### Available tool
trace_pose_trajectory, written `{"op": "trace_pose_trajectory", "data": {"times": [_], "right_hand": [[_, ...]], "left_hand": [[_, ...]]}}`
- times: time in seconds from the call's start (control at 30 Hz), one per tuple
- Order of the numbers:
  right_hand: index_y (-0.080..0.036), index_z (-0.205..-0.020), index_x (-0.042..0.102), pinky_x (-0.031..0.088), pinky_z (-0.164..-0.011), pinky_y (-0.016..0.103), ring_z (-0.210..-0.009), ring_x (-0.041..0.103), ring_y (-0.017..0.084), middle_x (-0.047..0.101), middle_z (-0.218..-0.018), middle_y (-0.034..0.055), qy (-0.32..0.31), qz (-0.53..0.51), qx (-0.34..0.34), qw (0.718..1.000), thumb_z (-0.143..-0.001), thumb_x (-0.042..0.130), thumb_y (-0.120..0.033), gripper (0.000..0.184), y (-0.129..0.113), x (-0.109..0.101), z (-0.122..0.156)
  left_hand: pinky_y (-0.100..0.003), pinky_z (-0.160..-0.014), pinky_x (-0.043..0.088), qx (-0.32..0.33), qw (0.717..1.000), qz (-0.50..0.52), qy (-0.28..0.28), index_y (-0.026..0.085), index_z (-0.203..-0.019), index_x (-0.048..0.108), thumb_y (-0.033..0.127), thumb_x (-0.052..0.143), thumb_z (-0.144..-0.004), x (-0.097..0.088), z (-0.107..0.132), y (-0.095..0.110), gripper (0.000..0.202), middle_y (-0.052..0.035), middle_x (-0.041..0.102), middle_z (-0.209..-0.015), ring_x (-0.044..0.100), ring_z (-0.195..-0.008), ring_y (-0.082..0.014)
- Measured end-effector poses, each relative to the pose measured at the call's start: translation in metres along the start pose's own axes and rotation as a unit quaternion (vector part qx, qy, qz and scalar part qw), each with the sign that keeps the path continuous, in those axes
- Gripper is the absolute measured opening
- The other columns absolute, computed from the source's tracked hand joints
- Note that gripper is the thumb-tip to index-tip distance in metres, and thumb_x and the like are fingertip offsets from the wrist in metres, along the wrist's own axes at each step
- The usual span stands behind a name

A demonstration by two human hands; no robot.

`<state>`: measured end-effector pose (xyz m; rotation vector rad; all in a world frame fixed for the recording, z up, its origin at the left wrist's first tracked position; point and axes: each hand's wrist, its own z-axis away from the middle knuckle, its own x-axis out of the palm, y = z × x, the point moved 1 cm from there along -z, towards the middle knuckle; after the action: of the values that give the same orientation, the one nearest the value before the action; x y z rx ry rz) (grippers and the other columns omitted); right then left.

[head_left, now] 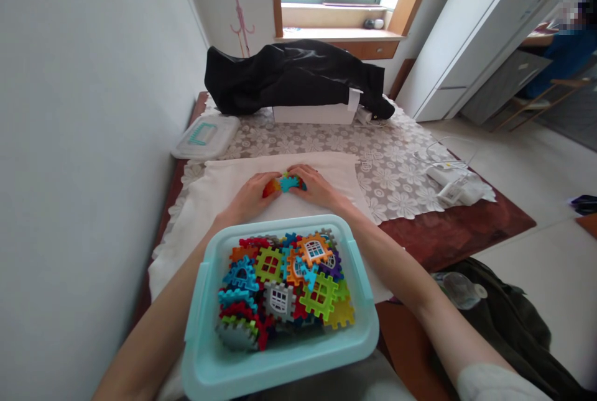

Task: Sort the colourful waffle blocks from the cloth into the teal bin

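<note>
My left hand (pixel 254 193) and my right hand (pixel 316 184) meet over a white cloth (pixel 219 189) on the table. Between the fingertips sits a small cluster of interlocking plastic blocks (pixel 286 183), orange, teal and red. Both hands are closed on it from either side. In front of me stands a light blue plastic bin (pixel 280 364) filled with several coloured toothed building tiles (pixel 284 283), some with white window inserts.
The bin's white lid with a teal handle (pixel 205 137) lies at the far left. A black garment (pixel 293 78) covers a white box at the back. White cables and an adapter (pixel 454 180) lie right on the lace tablecloth. A wall runs along the left.
</note>
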<state>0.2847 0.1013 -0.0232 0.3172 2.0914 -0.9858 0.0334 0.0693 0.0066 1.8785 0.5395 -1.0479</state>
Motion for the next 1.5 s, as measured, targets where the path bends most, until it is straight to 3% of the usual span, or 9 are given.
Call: {"op": "trace_pose_trajectory", "data": {"times": [0.1,0.2,0.43,0.63,0.8,0.9,1.2,1.33,1.5], "right_hand": [[-0.024,-0.158,0.063,0.041,-0.135,0.058,-0.153,0.059,0.037,0.069,-0.163,0.0161,-0.001,0.032,-0.015,0.999,-0.104,0.081,-0.034,0.057,-0.002,0.001,0.001],[-0.023,-0.162,0.063,0.041,-0.133,0.060,-0.148,0.063,0.038,0.073,-0.158,0.0169,-0.011,0.046,-0.003,0.999,-0.107,0.080,-0.038,0.060,-0.003,0.002,0.002],[-0.020,-0.164,0.062,0.042,-0.132,0.058,-0.146,0.065,0.038,0.076,-0.153,0.0181,-0.021,0.068,0.017,0.997,-0.109,0.077,-0.043,0.061,-0.010,-0.003,0.000],[-0.021,-0.136,0.073,0.048,-0.125,0.053,-0.133,0.072,0.035,0.082,-0.134,0.0156,0.007,0.086,0.052,0.995,-0.112,0.072,-0.041,0.031,-0.006,-0.001,0.000],[-0.022,-0.130,0.073,0.050,-0.122,0.053,-0.132,0.072,0.039,0.081,-0.132,0.0170,0.003,0.066,0.056,0.996,-0.095,0.092,-0.044,0.045,-0.002,-0.004,0.002],[-0.022,-0.125,0.071,0.052,-0.118,0.050,-0.125,0.074,0.036,0.081,-0.127,0.0153,0.003,0.052,0.053,0.997,-0.098,0.087,-0.037,0.035,0.000,-0.003,0.002],[-0.023,-0.119,0.067,0.052,-0.113,0.048,-0.119,0.073,0.035,0.080,-0.122,0.0141,0.028,0.041,0.060,0.997,-0.096,0.086,-0.036,0.033,0.009,0.004,0.001],[-0.023,-0.118,0.068,0.052,-0.113,0.049,-0.118,0.073,0.035,0.080,-0.121,0.0137,0.027,0.041,0.060,0.997,-0.094,0.088,-0.036,0.034,0.010,0.004,0.001],[-0.023,-0.116,0.067,0.052,-0.113,0.046,-0.118,0.074,0.033,0.080,-0.120,0.0127,0.028,0.039,0.065,0.997,-0.095,0.089,-0.035,0.033,0.010,0.003,0.000]], "left_hand": [[-0.058,-0.130,0.049,-0.003,0.999,-0.051,0.007,0.019,-0.154,0.069,0.053,0.065,-0.103,0.000,0.001,0.001,0.061,-0.0149,0.072,-0.159,0.066,-0.147,-0.0392],[-0.062,-0.127,0.049,-0.011,0.995,-0.096,0.005,0.018,-0.155,0.069,0.052,0.066,-0.102,0.002,0.001,-0.001,0.064,-0.0158,0.074,-0.156,0.066,-0.145,-0.0424],[-0.054,-0.123,0.055,0.007,1.000,-0.019,0.001,0.019,-0.146,0.074,0.040,0.060,-0.103,0.003,0.001,-0.004,0.050,-0.0132,0.079,-0.147,0.074,-0.134,-0.0357],[-0.060,-0.132,0.044,-0.044,0.995,-0.085,-0.033,0.017,-0.165,0.060,0.045,0.073,-0.094,-0.013,0.007,0.007,0.077,-0.0172,0.066,-0.166,0.061,-0.152,-0.0425],[-0.062,-0.139,0.036,-0.079,0.988,-0.069,-0.112,0.018,-0.173,0.051,0.049,0.082,-0.087,-0.032,0.007,0.002,0.096,-0.0186,0.056,-0.176,0.050,-0.163,-0.0458],[-0.059,-0.140,0.038,-0.094,0.987,-0.031,-0.125,0.015,-0.171,0.051,0.046,0.084,-0.081,-0.041,0.006,-0.006,0.101,-0.0205,0.055,-0.175,0.051,-0.163,-0.0459],[-0.050,-0.110,0.062,-0.100,0.988,0.042,-0.112,0.024,-0.138,0.071,0.052,0.081,-0.085,-0.055,0.003,-0.010,0.060,-0.0137,0.082,-0.138,0.078,-0.124,-0.0382],[-0.046,-0.097,0.062,-0.093,0.992,-0.003,-0.090,0.026,-0.111,0.076,0.049,0.078,-0.088,-0.047,-0.002,-0.001,0.033,-0.0102,0.085,-0.115,0.080,-0.107,-0.0370],[-0.049,-0.095,0.060,-0.081,0.992,-0.031,-0.097,0.024,-0.105,0.075,0.048,0.075,-0.090,-0.037,-0.003,0.015,0.028,-0.0136,0.084,-0.113,0.078,-0.105,-0.0393]]}}
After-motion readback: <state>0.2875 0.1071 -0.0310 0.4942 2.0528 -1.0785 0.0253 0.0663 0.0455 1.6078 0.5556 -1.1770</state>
